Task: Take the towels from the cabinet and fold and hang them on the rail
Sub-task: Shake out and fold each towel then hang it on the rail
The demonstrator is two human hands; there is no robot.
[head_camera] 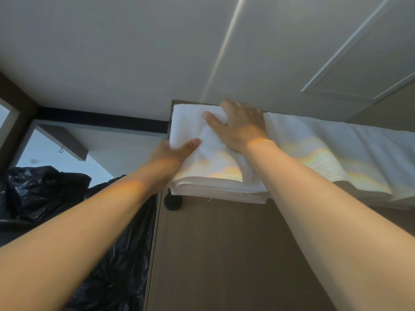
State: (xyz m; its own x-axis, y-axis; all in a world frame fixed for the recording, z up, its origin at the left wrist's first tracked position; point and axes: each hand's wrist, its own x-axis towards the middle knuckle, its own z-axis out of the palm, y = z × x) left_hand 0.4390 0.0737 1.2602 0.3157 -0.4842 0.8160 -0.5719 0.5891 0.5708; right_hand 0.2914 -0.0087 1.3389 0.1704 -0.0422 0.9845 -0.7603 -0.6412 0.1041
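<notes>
A folded white towel (190, 126) hangs high on a brown wall panel, over a rail whose black round end mount (173, 202) shows below its left corner. My left hand (173, 153) grips the towel's left edge, thumb on top and fingers hidden behind the cloth. My right hand (238, 124) lies flat on the towel's front, fingers spread toward its top edge. A second white towel (350, 151) hangs just to the right on the same rail, its folds reaching the frame's right edge. The rail itself is hidden under the cloth.
Black plastic bags (45, 189) are piled at the left, beside the brown panel (224, 254). A white ceiling (134, 52) is close above the towels. A dark beam with a small hook (61, 150) is at the far left.
</notes>
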